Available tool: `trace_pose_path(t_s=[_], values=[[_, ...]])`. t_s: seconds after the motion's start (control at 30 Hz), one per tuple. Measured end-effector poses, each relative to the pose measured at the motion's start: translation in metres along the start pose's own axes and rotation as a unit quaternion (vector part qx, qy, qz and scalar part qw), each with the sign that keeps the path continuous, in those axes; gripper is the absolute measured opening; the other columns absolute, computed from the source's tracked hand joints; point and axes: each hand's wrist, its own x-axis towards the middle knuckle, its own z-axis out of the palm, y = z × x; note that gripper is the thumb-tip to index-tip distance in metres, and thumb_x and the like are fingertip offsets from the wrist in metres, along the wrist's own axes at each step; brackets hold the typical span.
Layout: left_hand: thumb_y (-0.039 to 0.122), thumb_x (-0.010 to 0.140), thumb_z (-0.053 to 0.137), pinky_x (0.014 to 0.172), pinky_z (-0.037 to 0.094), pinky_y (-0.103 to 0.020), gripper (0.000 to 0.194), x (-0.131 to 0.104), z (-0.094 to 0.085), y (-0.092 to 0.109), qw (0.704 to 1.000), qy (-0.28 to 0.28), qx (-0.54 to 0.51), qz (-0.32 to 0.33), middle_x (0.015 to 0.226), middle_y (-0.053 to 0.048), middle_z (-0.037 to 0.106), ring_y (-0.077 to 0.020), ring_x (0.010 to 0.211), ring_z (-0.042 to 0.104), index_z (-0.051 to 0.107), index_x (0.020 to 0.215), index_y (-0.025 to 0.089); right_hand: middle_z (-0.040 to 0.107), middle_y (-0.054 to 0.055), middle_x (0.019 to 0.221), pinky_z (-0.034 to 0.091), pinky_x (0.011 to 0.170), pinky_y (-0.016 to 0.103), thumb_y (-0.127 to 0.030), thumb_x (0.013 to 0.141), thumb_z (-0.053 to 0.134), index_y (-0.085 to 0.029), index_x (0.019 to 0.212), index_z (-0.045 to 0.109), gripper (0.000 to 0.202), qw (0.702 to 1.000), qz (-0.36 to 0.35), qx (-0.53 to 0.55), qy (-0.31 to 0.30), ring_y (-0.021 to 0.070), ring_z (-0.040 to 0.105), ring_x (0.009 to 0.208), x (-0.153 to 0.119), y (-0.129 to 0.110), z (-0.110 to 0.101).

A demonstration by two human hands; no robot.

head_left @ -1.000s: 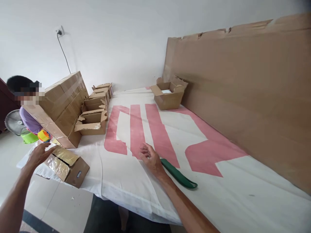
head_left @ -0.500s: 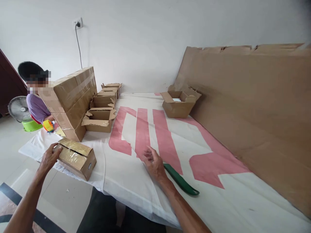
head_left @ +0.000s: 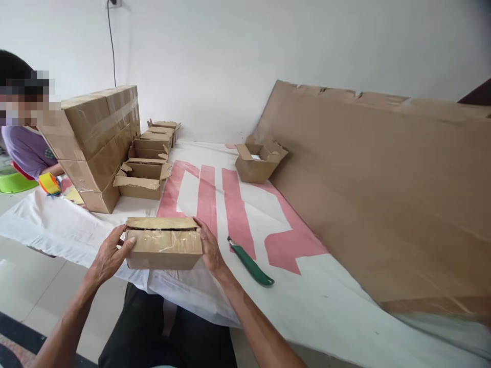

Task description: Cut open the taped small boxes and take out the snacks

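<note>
A closed cardboard box with shiny tape on its top is near the front edge of the cloth-covered table. My left hand grips its left end, thumb on the top. Around the right end are the fingers of my right hand, partly hidden behind the box. A narrow dark gap runs along the box's top, between its flaps. To the right of my right hand lies a green-handled knife.
Stacked taped boxes stand at the left, beside a row of open boxes. Another open box sits near a large cardboard sheet. A person is behind the stack, near a tape roll.
The box has moved right and turned, its long side now facing me. My right hand has come left from beside the knife and taken hold of the box. The view has shifted.
</note>
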Motion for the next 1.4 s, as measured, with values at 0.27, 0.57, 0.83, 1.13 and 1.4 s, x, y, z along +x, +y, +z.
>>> trace_pose_path(t_s=[0.27,0.57,0.83,1.13,1.4], values=[[0.068,0.096,0.062,0.094,0.067,-0.045,0.062,0.031,0.003,-0.017,0.992,-0.060,-0.107,0.008,0.150,-0.013,0.070,-0.0326,0.122,0.073,0.078,0.136,0.024,0.076,0.014,0.145,0.058,0.116,0.047,-0.085,0.104,0.044,-0.022,0.146,0.072,0.080,0.999,0.030,0.027,0.026,0.0335,0.070,0.136,0.002,0.018,-0.014],[0.060,0.091,0.084,0.122,0.053,-0.050,0.048,0.040,0.016,-0.013,0.973,-0.039,-0.216,0.074,0.158,-0.015,0.067,-0.0384,0.146,0.063,0.084,0.120,0.023,0.079,0.013,0.138,0.057,0.115,0.049,-0.075,0.107,0.056,-0.022,0.133,0.080,0.063,0.996,0.022,0.072,0.054,0.0341,0.073,0.128,-0.032,0.018,-0.019],[0.052,0.085,0.089,0.101,0.066,-0.041,0.046,0.044,0.025,-0.007,0.973,-0.021,-0.219,0.064,0.165,-0.014,0.062,-0.0416,0.152,0.057,0.084,0.120,0.023,0.078,0.012,0.137,0.057,0.115,0.048,-0.067,0.113,0.048,-0.024,0.136,0.077,0.057,0.997,-0.019,0.064,0.050,0.0322,0.071,0.131,-0.024,0.017,-0.013],[0.052,0.088,0.086,0.104,0.063,-0.041,0.044,0.039,0.031,-0.011,0.967,-0.013,-0.245,0.065,0.166,-0.013,0.060,-0.0403,0.155,0.054,0.083,0.122,0.024,0.076,0.013,0.121,0.058,0.104,0.047,-0.039,0.112,0.056,-0.023,0.121,0.077,0.028,0.942,-0.142,-0.275,0.128,0.0312,0.071,0.117,-0.044,0.028,-0.079],[0.060,0.100,0.074,0.136,0.035,-0.051,0.045,0.037,0.037,-0.017,0.970,0.007,-0.228,0.088,0.165,-0.012,0.063,-0.0364,0.156,0.054,0.082,0.128,0.025,0.072,0.012,0.113,0.057,0.092,0.046,-0.039,0.107,0.059,-0.023,0.124,0.072,0.027,0.892,-0.072,-0.433,0.105,0.0329,0.065,0.107,-0.077,0.059,-0.137]])
